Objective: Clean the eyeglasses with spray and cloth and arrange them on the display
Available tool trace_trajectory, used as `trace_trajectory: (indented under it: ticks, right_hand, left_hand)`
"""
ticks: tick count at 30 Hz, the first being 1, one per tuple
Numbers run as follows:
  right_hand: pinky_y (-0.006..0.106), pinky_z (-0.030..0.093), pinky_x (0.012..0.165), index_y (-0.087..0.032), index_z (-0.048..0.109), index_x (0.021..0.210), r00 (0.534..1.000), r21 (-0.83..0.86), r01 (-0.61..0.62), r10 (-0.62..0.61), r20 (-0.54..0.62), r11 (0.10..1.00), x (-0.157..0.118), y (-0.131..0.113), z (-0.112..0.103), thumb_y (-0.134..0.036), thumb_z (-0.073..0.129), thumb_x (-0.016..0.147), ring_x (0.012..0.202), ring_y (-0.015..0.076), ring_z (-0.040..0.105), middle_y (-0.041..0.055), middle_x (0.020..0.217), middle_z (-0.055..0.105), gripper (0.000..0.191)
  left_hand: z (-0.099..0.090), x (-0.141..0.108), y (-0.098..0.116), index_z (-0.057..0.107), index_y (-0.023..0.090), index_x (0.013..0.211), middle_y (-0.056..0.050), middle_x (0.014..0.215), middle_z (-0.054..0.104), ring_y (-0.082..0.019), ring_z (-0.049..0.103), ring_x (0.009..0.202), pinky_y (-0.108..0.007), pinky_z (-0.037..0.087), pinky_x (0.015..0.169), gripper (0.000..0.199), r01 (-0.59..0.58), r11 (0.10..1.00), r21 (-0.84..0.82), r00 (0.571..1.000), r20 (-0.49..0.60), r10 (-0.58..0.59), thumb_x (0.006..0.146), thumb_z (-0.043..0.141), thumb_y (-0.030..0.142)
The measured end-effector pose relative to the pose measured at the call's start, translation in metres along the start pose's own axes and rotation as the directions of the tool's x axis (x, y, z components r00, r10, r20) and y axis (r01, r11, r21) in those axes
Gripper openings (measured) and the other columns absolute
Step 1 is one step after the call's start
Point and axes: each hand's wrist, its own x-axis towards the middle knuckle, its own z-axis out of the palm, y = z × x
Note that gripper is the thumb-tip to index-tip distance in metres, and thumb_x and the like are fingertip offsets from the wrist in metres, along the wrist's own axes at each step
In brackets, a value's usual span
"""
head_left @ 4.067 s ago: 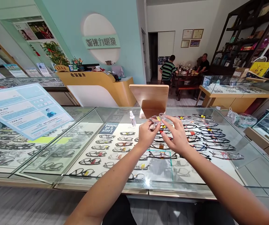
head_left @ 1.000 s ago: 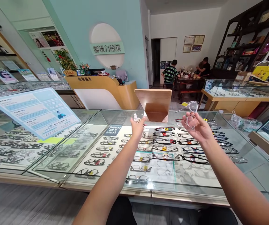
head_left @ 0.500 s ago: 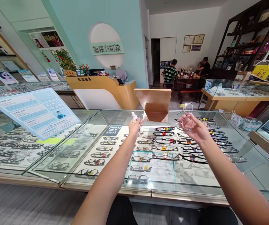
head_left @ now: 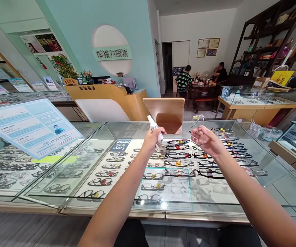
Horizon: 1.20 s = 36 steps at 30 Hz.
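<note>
My left hand [head_left: 151,140] is closed around a white spray bottle [head_left: 153,124], its top tilted to the left. A pale cloth [head_left: 160,146] hangs below the bottle from the same hand. In my right hand [head_left: 209,140] is a pair of clear-framed glasses [head_left: 198,120], pinched by the fingers and turned on end, with a small yellow tag on the upper lens. Both hands are raised over the glass display case [head_left: 173,202]. Rows of eyeglasses [head_left: 178,163] lie inside it, beneath the glass.
A wooden tabletop mirror [head_left: 163,103] stands behind my hands. At left, a light-blue leaflet [head_left: 34,127] rises above the case. Further back are a reception counter [head_left: 137,103], another display case [head_left: 256,99] and two people seated at a table [head_left: 202,87].
The spray bottle has tipped up and shows more of its labelled body in my left hand. My right hand has turned the glasses slightly. The whole view has shifted a little.
</note>
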Motion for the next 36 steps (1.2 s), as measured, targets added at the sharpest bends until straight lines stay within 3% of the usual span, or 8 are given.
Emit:
trace_trajectory:
  ticks: [5,11,13,17,22,26,30,36]
  right_hand:
    - [0.037,0.059,0.093,-0.027,0.069,0.087,0.999,-0.105,0.012,-0.008,0.039,0.994,-0.001,0.007,0.008,-0.048,0.093,0.083,0.098,0.0208,0.075,0.0032,0.104,0.083,0.033]
    - [0.036,0.056,0.091,-0.026,0.067,0.085,0.998,-0.133,-0.017,0.025,0.056,0.991,-0.003,0.015,0.015,-0.049,0.095,0.081,0.095,0.0208,0.074,0.0040,0.100,0.083,0.037]
    - [0.036,0.055,0.091,-0.026,0.067,0.086,0.998,-0.147,-0.021,0.030,0.057,0.989,-0.004,0.017,0.016,-0.050,0.094,0.081,0.094,0.0205,0.074,0.0042,0.101,0.083,0.037]
    - [0.037,0.054,0.093,-0.027,0.067,0.087,0.996,-0.219,-0.005,0.025,0.089,0.976,-0.006,0.023,0.019,-0.053,0.093,0.082,0.095,0.0220,0.073,0.0046,0.101,0.084,0.037]
    - [0.037,0.053,0.092,-0.027,0.068,0.088,0.993,-0.343,0.027,0.014,0.117,0.939,-0.006,0.033,0.020,-0.056,0.090,0.086,0.090,0.0208,0.071,0.0039,0.102,0.085,0.036]
    - [0.038,0.053,0.094,-0.026,0.069,0.090,0.989,-0.386,0.043,0.016,0.149,0.921,-0.008,0.038,0.022,-0.053,0.088,0.088,0.093,0.0210,0.072,0.0050,0.101,0.084,0.034]
    - [0.038,0.052,0.095,-0.025,0.067,0.088,0.985,-0.386,0.030,0.039,0.171,0.922,-0.010,0.039,0.025,-0.052,0.088,0.089,0.097,0.0217,0.073,0.0055,0.099,0.084,0.034]
    - [0.037,0.053,0.091,-0.026,0.068,0.088,0.992,-0.284,0.014,0.023,0.125,0.959,-0.006,0.038,0.021,-0.055,0.091,0.085,0.090,0.0204,0.071,0.0044,0.101,0.084,0.037]
  left_hand:
    - [0.009,-0.013,0.005,0.055,0.022,0.099,-0.008,0.109,0.076,-0.022,0.075,0.090,-0.030,0.064,0.064,0.060,0.227,0.961,-0.157,0.943,0.280,-0.177,0.068,0.098,0.051]
    - [0.015,-0.026,0.009,0.060,0.024,0.096,0.001,0.077,0.055,-0.013,0.057,0.074,-0.012,0.032,0.045,0.058,0.279,0.945,-0.171,0.859,0.484,-0.166,0.065,0.104,0.046]
    - [0.016,-0.027,0.011,0.060,0.022,0.088,-0.001,0.075,0.050,-0.015,0.054,0.072,-0.015,0.028,0.043,0.062,0.281,0.947,-0.154,0.842,0.513,-0.166,0.066,0.097,0.067]
    - [0.017,-0.024,0.013,0.058,0.021,0.074,-0.006,0.073,0.048,-0.020,0.052,0.071,-0.023,0.029,0.042,0.086,0.280,0.954,-0.112,0.842,0.506,-0.187,0.073,0.051,0.107]
    - [0.016,-0.019,0.000,0.061,0.020,0.071,-0.005,0.073,0.055,-0.014,0.045,0.062,-0.025,0.032,0.047,0.075,-0.026,0.989,0.147,0.947,0.319,-0.023,0.082,0.057,0.094]
    - [0.017,-0.021,-0.008,0.059,0.020,0.071,-0.001,0.072,0.054,-0.014,0.045,0.068,-0.027,0.038,0.059,0.059,-0.259,0.864,0.433,0.946,0.294,0.136,0.092,0.061,0.075]
    - [0.017,-0.023,-0.009,0.058,0.020,0.073,0.000,0.072,0.053,-0.015,0.045,0.072,-0.027,0.038,0.065,0.052,-0.286,0.838,0.465,0.938,0.316,0.144,0.095,0.059,0.067]
    - [0.016,-0.024,-0.004,0.058,0.020,0.072,0.000,0.072,0.053,-0.015,0.043,0.067,-0.028,0.032,0.060,0.060,-0.264,0.846,0.463,0.911,0.409,0.061,0.094,0.055,0.076]
